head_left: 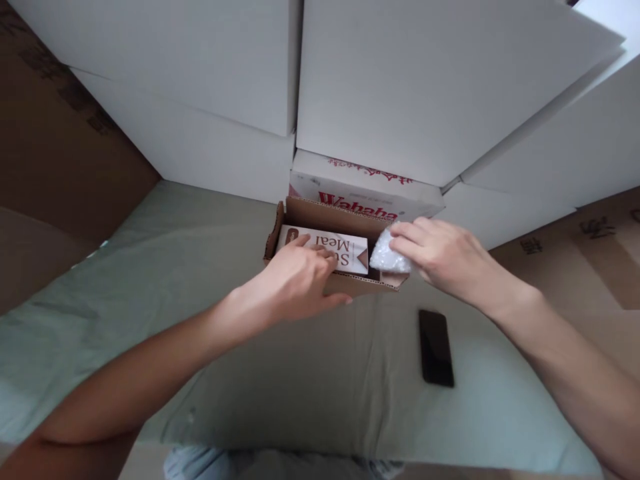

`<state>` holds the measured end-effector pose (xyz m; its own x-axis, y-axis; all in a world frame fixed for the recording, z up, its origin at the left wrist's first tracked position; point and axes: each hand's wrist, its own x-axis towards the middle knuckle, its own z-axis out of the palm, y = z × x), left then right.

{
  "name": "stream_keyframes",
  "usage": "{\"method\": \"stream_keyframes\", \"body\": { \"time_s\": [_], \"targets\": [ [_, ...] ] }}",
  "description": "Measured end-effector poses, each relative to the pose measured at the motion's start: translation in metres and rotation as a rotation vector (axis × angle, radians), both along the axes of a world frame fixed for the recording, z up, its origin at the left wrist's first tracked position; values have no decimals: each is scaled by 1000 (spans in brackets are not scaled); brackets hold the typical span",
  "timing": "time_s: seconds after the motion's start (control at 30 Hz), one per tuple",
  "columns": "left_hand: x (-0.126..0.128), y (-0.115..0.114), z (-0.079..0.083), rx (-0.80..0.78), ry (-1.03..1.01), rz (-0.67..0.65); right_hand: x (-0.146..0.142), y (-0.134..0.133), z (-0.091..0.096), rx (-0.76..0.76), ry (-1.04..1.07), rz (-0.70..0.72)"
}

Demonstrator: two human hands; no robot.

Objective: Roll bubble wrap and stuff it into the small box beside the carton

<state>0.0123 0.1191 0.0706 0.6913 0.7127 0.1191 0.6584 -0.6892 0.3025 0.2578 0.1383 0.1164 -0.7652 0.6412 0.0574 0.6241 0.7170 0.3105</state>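
Observation:
An open cardboard box (320, 215) stands on the green cloth, and a white carton (357, 245) with brown lettering lies inside it. My left hand (305, 273) rests on top of the carton with its fingers spread and the thumb out over the box's near wall. At the box's right end, my right hand (435, 253) pinches a wad of bubble wrap (387, 253) between thumb and fingers. The wad sits partly inside the box, beside the carton's right end. Whatever lies under the wad is hidden.
A black phone (436, 348) lies on the green cloth (280, 387) to the right. Behind the box is a white Wahaha carton (365, 190), against large white panels (380, 80). Brown cardboard (60, 153) stands at the left, with more cardboard (590, 260) at the right.

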Motion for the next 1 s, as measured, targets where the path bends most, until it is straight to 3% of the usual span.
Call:
{"method": "stream_keyframes", "body": {
  "time_s": [0.23, 0.43, 0.63, 0.77, 0.9, 1.0],
  "targets": [
    [-2, -3, -2, 22, 86, 3, -23, -2, -15, -95, -167, -51],
    [-2, -8, -6, 27, 63, -8, -18, 5, -18, -400, -35, -59],
    [-2, -9, -7, 34, 90, 2, -29, 4, -27, -377, -98, -155],
    [2, -8, -6, 46, 84, 5, -30, 2, -32, -364, -88, -115],
    [-4, -11, 1, 140, -108, -7, -12, -3, -25, -266, 189, -19],
    [-24, -18, -7, 261, -482, 152, 8, -21, -35, -83, 665, -157]
  ]
}}
